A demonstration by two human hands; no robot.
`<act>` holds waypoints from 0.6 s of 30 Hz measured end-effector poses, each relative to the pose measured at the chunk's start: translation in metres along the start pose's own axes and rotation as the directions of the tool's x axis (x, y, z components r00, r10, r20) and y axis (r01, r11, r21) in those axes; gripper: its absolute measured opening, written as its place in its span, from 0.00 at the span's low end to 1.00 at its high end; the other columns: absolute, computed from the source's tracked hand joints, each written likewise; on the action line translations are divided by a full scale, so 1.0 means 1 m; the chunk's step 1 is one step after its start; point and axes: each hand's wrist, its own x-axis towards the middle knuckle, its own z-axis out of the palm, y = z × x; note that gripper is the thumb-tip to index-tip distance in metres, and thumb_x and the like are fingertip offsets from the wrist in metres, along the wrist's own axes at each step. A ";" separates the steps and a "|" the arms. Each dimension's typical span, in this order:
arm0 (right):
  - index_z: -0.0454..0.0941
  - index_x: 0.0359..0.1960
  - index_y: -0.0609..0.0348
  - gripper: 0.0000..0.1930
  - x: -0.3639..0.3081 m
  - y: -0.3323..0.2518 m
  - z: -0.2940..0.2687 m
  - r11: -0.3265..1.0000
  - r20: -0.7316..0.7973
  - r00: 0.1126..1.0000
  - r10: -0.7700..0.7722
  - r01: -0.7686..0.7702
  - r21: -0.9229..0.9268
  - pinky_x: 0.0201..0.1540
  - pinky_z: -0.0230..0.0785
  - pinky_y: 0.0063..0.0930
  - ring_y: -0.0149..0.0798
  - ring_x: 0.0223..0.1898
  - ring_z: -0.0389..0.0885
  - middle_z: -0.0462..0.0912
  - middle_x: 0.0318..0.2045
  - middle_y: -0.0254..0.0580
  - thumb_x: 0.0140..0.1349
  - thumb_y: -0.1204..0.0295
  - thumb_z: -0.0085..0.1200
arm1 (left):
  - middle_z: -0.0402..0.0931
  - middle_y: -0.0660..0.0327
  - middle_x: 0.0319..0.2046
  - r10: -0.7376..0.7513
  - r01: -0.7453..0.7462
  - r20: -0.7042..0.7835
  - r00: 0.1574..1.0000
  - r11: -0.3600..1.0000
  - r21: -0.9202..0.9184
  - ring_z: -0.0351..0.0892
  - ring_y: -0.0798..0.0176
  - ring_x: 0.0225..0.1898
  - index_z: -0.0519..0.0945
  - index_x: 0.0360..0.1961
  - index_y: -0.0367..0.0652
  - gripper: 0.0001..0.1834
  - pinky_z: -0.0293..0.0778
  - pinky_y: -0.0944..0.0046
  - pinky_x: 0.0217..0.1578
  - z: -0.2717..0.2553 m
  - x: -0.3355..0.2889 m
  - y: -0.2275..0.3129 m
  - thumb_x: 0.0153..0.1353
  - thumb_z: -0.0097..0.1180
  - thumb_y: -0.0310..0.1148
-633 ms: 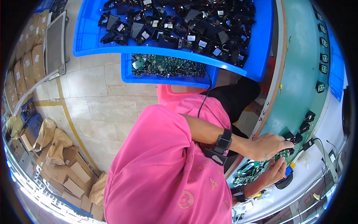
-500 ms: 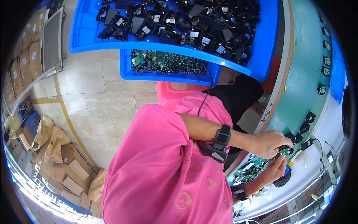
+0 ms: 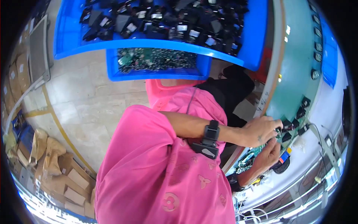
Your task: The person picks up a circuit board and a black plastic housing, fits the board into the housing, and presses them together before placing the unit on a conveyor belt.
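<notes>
At the right, over the green work mat (image 3: 294, 71), my left hand (image 3: 258, 132) is closed, fingertips pinching a small green circuit board (image 3: 278, 131) that appears to sit in a black housing. Just below it, my right hand (image 3: 266, 155) is closed too, its thumb and fingers meeting at the same board. Motion blur and the fingers hide most of the piece. Several black housings (image 3: 301, 111) lie on the mat right beyond my fingertips. A heap of green circuit boards (image 3: 246, 160) lies beside my right forearm, partly covered by it.
A large blue bin (image 3: 156, 44) of black housings stands above a smaller blue bin (image 3: 149, 77) of circuit boards. More housings (image 3: 317, 46) line the mat's far edge by a blue tray (image 3: 329, 56). Cables cross the white bench; cardboard boxes (image 3: 74, 177) stand at lower left.
The whole view has shifted, so the bins and bench sit further left and higher. Both hands stay together at the circuit board, which is now more covered by my fingers.
</notes>
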 end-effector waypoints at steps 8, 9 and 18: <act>0.75 0.27 0.65 0.14 -0.012 0.011 -0.012 0.898 0.132 0.955 0.267 -0.296 0.324 0.25 0.59 0.28 0.26 0.22 0.66 0.71 0.17 0.36 0.71 0.69 0.51 | 0.79 0.54 0.44 -0.149 0.224 0.345 0.927 0.956 -0.189 0.85 0.64 0.36 0.73 0.59 0.42 0.20 0.81 0.65 0.37 -0.025 0.011 0.025 0.66 0.51 0.24; 0.76 0.27 0.65 0.14 -0.011 0.011 -0.016 0.899 0.151 0.953 0.262 -0.298 0.320 0.25 0.60 0.28 0.26 0.22 0.68 0.72 0.17 0.37 0.70 0.69 0.52 | 0.79 0.57 0.44 -0.277 0.393 0.410 0.869 0.890 -0.231 0.84 0.68 0.35 0.74 0.59 0.41 0.19 0.82 0.68 0.36 -0.023 0.011 0.033 0.67 0.51 0.23; 0.75 0.29 0.66 0.10 -0.002 0.017 -0.014 0.895 0.013 0.946 0.323 -0.310 0.322 0.22 0.58 0.25 0.25 0.19 0.65 0.71 0.15 0.37 0.67 0.73 0.57 | 0.80 0.53 0.42 -0.388 0.440 0.300 0.871 0.889 -0.128 0.80 0.69 0.22 0.72 0.57 0.37 0.15 0.76 0.70 0.19 0.012 0.024 0.037 0.71 0.48 0.27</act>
